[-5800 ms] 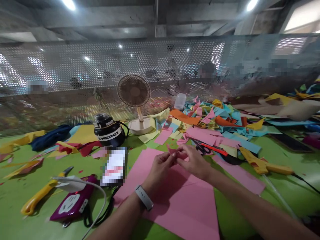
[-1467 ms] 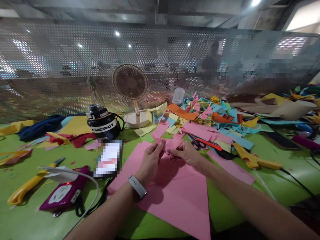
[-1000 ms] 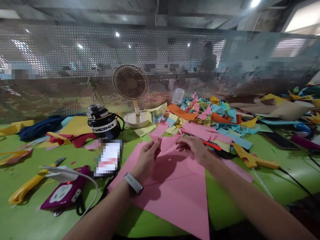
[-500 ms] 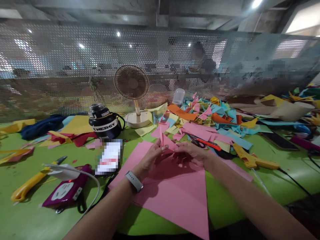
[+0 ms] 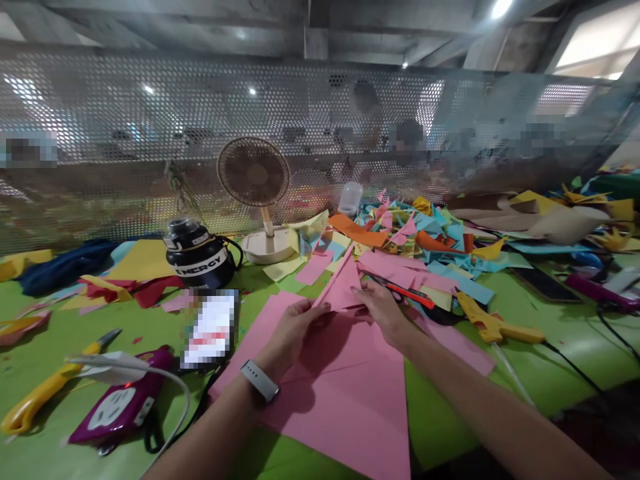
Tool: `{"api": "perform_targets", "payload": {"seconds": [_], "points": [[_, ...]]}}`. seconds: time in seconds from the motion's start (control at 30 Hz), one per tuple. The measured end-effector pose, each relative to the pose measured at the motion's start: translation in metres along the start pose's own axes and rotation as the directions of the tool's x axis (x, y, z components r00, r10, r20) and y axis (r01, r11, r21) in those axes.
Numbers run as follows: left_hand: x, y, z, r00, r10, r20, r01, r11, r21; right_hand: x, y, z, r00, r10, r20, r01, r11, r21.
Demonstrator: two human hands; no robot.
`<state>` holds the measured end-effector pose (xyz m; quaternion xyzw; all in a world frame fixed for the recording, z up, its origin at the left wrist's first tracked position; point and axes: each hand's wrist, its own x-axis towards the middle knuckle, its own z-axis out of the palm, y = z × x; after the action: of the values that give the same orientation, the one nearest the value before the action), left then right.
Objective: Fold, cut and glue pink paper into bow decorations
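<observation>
Between my hands is a folded piece of pink paper [image 5: 343,285], creased to a tall point at its top. My left hand [image 5: 300,327] pinches its lower left edge, thumb on the near side; a grey watch band circles that wrist. My right hand [image 5: 383,307] grips the lower right part, with some fingers hidden behind the paper. Beneath both hands lie large flat pink sheets [image 5: 350,407], shaded by my hands. Just beyond my right hand, an orange-red utility knife [image 5: 407,293] and dark-handled scissors rest on pink scraps.
A heap of coloured paper scraps [image 5: 440,230] fills the back right. A fan [image 5: 255,172] and a black bottle [image 5: 200,257] stand behind. Left lie a phone [image 5: 210,330], a purple power bank [image 5: 120,400] and a yellow-handled cutter [image 5: 55,387]. A corded yellow glue gun [image 5: 495,323] lies right.
The folded pink paper has turned so its pointed face now shows wider. My right hand has shifted from beneath onto its right side; my left has slid lower along the edge.
</observation>
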<state>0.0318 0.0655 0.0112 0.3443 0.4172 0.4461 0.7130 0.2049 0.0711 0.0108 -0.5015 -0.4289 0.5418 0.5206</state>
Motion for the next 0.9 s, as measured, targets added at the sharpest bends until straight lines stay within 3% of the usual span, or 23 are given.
{"api": "perform_targets", "payload": {"seconds": [0.13, 0.3, 0.37, 0.5, 0.57, 0.67, 0.77, 0.8, 0.83, 0.9], "points": [[0.001, 0.004, -0.007, 0.981, 0.171, -0.096, -0.166, 0.984, 0.065, 0.001, 0.000, -0.003, 0.998, -0.058, 0.027, 0.061, 0.985, -0.163], [0.001, 0.002, -0.002, 0.932, 0.246, -0.267, -0.288, 0.948, -0.133, -0.004, -0.001, 0.003, 0.996, 0.066, 0.064, -0.062, 0.997, -0.055], [-0.001, 0.002, 0.002, 0.934, 0.215, -0.286, -0.261, 0.956, -0.136, -0.006, 0.000, 0.006, 0.996, 0.073, 0.058, -0.071, 0.996, -0.047], [-0.004, 0.001, 0.004, 0.982, 0.077, -0.173, -0.062, 0.994, 0.091, -0.009, 0.001, 0.010, 0.994, 0.085, 0.062, -0.082, 0.995, -0.060], [-0.003, 0.001, 0.001, 0.982, 0.083, -0.170, -0.059, 0.988, 0.143, -0.009, -0.003, 0.009, 0.992, 0.096, 0.079, -0.090, 0.993, -0.072], [-0.001, 0.003, -0.002, 0.961, 0.108, -0.255, -0.086, 0.992, 0.093, -0.006, -0.019, 0.000, 0.992, 0.082, 0.097, -0.062, 0.979, -0.196], [0.000, 0.005, -0.004, 0.938, 0.115, -0.326, -0.094, 0.992, 0.080, -0.001, -0.044, -0.020, 1.000, -0.001, 0.028, 0.010, 0.940, -0.342], [-0.001, 0.006, -0.005, 0.935, 0.130, -0.330, -0.105, 0.990, 0.093, 0.000, -0.051, -0.027, 1.000, -0.028, 0.000, 0.026, 0.918, -0.395], [-0.001, 0.007, -0.005, 0.936, 0.143, -0.323, -0.115, 0.988, 0.104, 0.000, -0.058, -0.034, 0.997, -0.078, -0.020, 0.054, 0.833, -0.551], [-0.002, 0.008, -0.004, 0.940, 0.156, -0.303, -0.130, 0.986, 0.105, -0.001, -0.065, -0.044, 0.994, -0.108, -0.002, 0.059, 0.555, -0.829]]}}
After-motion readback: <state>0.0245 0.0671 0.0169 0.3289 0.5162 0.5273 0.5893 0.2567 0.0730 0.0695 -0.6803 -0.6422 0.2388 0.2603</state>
